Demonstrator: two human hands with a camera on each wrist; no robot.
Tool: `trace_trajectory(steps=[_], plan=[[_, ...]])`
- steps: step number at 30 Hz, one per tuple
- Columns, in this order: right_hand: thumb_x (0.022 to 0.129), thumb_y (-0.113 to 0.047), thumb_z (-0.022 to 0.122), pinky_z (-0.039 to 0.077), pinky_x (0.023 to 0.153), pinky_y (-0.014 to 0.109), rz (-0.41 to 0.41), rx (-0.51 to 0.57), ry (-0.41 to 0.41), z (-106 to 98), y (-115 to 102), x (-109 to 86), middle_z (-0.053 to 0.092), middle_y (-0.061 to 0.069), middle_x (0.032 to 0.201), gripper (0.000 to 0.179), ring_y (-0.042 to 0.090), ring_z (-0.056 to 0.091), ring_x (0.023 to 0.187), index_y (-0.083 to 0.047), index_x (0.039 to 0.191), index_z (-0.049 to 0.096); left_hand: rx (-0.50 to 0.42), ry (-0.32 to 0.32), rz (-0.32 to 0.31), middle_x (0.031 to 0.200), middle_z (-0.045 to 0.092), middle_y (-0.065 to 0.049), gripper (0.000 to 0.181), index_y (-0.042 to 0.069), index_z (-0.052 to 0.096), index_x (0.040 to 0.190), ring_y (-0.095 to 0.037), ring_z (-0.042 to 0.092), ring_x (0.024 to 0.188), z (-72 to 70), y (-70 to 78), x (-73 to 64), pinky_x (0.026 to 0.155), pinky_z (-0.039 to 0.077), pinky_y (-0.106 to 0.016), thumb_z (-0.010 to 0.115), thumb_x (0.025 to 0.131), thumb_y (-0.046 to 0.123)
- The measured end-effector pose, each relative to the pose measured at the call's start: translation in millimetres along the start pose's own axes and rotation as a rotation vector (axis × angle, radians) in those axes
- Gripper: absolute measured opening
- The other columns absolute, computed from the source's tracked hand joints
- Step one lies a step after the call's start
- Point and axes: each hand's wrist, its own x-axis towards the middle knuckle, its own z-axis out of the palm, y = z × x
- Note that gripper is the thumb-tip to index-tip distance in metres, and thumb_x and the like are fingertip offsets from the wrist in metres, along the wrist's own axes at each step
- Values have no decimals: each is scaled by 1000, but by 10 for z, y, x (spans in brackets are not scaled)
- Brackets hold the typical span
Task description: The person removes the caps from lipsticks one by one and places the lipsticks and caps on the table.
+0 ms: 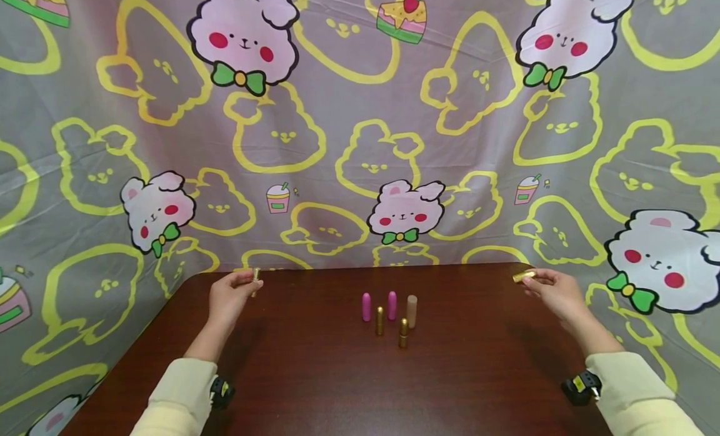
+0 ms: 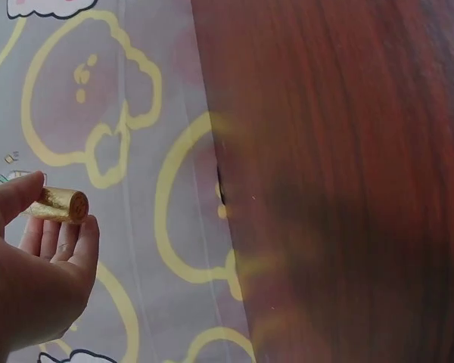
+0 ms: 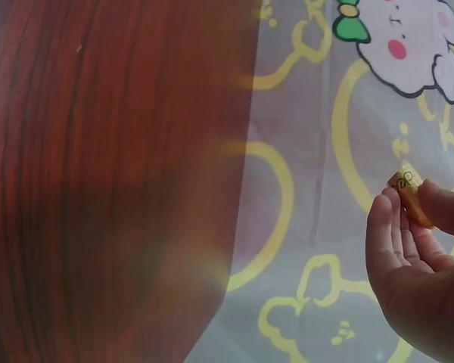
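Note:
Above the table's far left part, my left hand pinches a small gold lipstick-like tube between thumb and fingers. The left wrist view shows its round flat end; the rest is partly covered by the fingers. At the far right my right hand pinches another gold lipstick-like tube, tilted, with dark marking on its end in the right wrist view. Between the hands stand two pink bullet-shaped tubes, two gold bullet-shaped tubes and a beige tube, all upright and apart from both hands.
The dark red-brown wooden table has rounded far corners. A grey cloth with yellow outlines and white rabbit figures hangs behind it and at both sides. Each wrist wears a black strapped device.

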Motion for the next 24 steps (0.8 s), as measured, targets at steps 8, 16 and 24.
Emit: trace_trajectory(steps=[8,16,24], plan=[[94,-14,64,47,59,29,-116,-275,54,-61,111,24,67,25,94,33,31,64,81,15,107,60,73,20,-33,87,69,-4,32,-9,65,106,1,58,66,-85,-118,29,59,47,-17,76,82,7],[89,-9,68,49,59,38,-151,-420,19,-89,210,87,66,25,89,26,35,63,77,15,99,62,165,9,-68,86,65,-6,31,-7,62,103,-9,57,70,-154,-222,34,58,45,-21,77,80,6],[86,-7,70,48,62,45,-156,-520,-13,-76,309,127,66,20,83,19,34,60,74,11,92,63,234,-4,-76,92,64,-13,31,-6,61,100,-24,57,82,-208,-329,37,61,45,-26,79,79,10]])
